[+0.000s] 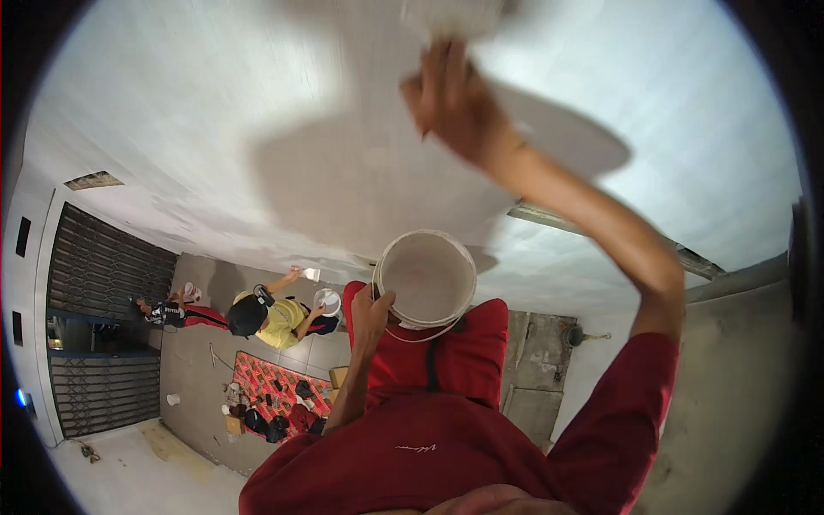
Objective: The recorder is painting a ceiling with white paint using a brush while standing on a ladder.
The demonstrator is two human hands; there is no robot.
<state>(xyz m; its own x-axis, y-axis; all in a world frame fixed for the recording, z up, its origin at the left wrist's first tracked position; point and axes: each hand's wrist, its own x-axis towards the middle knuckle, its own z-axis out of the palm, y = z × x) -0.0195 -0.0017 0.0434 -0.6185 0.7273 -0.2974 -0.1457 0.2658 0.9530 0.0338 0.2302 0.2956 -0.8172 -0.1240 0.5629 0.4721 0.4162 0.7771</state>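
Tool (453,17) in right hand (459,105), blurry

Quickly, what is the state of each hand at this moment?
Left hand: closed, holding a round, white plastic bucket at its rim.
Right hand: closed, holding a pale, wide, flat tool; too blurred to tell its kind.

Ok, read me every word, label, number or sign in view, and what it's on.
Red shirt: small pale script on the chest, too small to read surely.
Far co-worker's dark top: pale lettering, too blurred to read.
Bucket in the left hand: no lettering visible.
I can read no text elsewhere.
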